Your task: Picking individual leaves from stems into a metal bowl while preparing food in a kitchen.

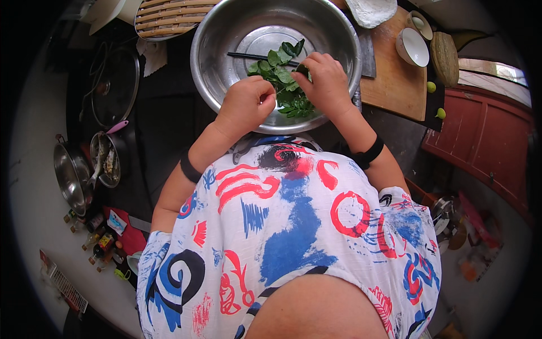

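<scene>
A wide stainless steel basin [204, 63] stands before me, with leafy green sprigs [283, 75] lying in it. My left hand [247, 103] is curled closed over the near side of the basin, at the stem of a sprig; its fingertips are partly hidden. Between the thumb and fingers of my right hand [325, 82] is a dark green leaf [302, 70]. Smaller, finer leaves [296, 106] sit below the two hands. Dark chopsticks [247, 55] lie across the basin floor, partly under the leaves.
Right of the basin are a wooden board [394, 91], a white bowl [413, 47] and small green fruits [440, 113]. A slatted bamboo rack [173, 17] is at upper left. Further left are a glass lid [114, 84], a pan with fish [106, 159], a steel wok [72, 178] and several bottles [95, 243].
</scene>
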A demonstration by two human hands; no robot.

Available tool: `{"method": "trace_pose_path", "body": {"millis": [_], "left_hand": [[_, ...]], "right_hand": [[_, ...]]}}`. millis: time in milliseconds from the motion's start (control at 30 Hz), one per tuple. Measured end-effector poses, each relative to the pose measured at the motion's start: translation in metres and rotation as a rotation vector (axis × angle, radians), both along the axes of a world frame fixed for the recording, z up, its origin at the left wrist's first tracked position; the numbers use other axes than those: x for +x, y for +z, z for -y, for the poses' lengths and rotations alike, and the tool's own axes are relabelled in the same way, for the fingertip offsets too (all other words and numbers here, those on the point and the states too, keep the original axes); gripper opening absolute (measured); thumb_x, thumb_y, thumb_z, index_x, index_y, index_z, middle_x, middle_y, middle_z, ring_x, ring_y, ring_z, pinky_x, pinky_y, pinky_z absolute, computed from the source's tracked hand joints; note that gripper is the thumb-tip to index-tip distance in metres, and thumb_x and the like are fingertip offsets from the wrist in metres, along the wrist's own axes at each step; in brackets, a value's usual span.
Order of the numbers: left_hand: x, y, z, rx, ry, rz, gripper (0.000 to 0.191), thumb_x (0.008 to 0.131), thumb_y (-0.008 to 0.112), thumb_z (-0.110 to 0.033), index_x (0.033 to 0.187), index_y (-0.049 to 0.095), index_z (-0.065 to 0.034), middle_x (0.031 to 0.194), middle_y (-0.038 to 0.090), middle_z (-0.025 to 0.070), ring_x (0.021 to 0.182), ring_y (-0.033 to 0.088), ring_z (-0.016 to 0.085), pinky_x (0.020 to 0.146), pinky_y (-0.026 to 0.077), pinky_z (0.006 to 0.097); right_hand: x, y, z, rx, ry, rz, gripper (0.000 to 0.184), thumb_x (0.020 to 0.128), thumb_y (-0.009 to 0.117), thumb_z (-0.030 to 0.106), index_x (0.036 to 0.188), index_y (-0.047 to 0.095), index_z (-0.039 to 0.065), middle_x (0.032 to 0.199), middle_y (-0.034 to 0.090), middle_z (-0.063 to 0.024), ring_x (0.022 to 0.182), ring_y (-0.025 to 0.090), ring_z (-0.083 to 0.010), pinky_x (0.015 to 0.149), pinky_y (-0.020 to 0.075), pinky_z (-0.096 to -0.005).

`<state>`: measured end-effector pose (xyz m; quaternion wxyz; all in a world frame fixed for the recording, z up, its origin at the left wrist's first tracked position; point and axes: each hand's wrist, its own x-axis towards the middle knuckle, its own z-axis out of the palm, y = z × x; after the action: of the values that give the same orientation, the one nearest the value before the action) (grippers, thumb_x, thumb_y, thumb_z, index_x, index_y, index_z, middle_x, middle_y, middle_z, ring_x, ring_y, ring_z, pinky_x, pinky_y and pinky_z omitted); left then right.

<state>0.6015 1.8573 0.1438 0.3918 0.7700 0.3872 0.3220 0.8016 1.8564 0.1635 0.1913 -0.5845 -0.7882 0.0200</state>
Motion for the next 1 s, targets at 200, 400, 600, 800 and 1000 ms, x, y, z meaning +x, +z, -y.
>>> {"method": "trace_pose_path", "body": {"millis": [200, 400, 600, 800, 1000], "left_hand": [[-0.003, -0.005, -0.001, 0.02, 0.115, -0.012, 0.009, 0.076, 0.061, -0.008, 0.075, 0.062, 0.0004, 0.068, 0.057, 0.0098, 0.056, 0.054, 0.019, 0.052, 0.042, 0.0287], [0.005, -0.007, 0.0, 0.054, 0.156, -0.006, 0.009, 0.076, 0.062, -0.009, 0.075, 0.062, 0.0001, 0.068, 0.057, 0.0102, 0.056, 0.055, 0.02, 0.052, 0.043, 0.0296], [0.008, -0.005, 0.005, 0.024, 0.111, 0.011, 0.007, 0.073, 0.06, -0.009, 0.072, 0.061, -0.0018, 0.068, 0.057, 0.0115, 0.064, 0.057, 0.028, 0.058, 0.045, 0.0361], [-0.005, -0.007, 0.002, 0.015, 0.213, 0.041, 0.009, 0.076, 0.061, -0.01, 0.074, 0.062, -0.0008, 0.068, 0.057, 0.0109, 0.06, 0.056, 0.024, 0.055, 0.045, 0.0325], [-0.016, -0.021, -0.001, -0.098, 0.333, 0.108, 0.011, 0.078, 0.064, -0.012, 0.079, 0.065, -0.0007, 0.07, 0.059, 0.0096, 0.061, 0.058, 0.018, 0.057, 0.046, 0.027]], "right_hand": [[0.022, -0.006, 0.001, -0.223, 0.021, -0.248, 0.017, 0.073, 0.066, 0.017, 0.089, 0.067, 0.012, 0.088, 0.062, -0.0058, 0.09, 0.058, -0.0248, 0.076, 0.0452, -0.0358], [0.007, -0.005, 0.009, -0.234, 0.087, -0.235, 0.018, 0.076, 0.067, 0.027, 0.082, 0.069, 0.011, 0.087, 0.062, -0.0056, 0.088, 0.057, -0.0238, 0.079, 0.0432, -0.0356], [0.003, -0.012, 0.014, -0.118, 0.17, -0.147, 0.014, 0.072, 0.069, 0.023, 0.074, 0.065, 0.009, 0.086, 0.062, -0.001, 0.084, 0.055, -0.023, 0.076, 0.0422, -0.036], [0.035, -0.004, 0.012, -0.312, -0.061, -0.017, 0.018, 0.073, 0.068, 0.018, 0.091, 0.069, 0.013, 0.083, 0.063, -0.0038, 0.078, 0.059, -0.0225, 0.071, 0.0462, -0.0339], [0.045, -0.012, 0.008, -0.395, -0.002, -0.043, 0.024, 0.073, 0.065, 0.011, 0.097, 0.068, 0.012, 0.092, 0.065, -0.0059, 0.076, 0.061, -0.0239, 0.068, 0.0488, -0.0323]]}}
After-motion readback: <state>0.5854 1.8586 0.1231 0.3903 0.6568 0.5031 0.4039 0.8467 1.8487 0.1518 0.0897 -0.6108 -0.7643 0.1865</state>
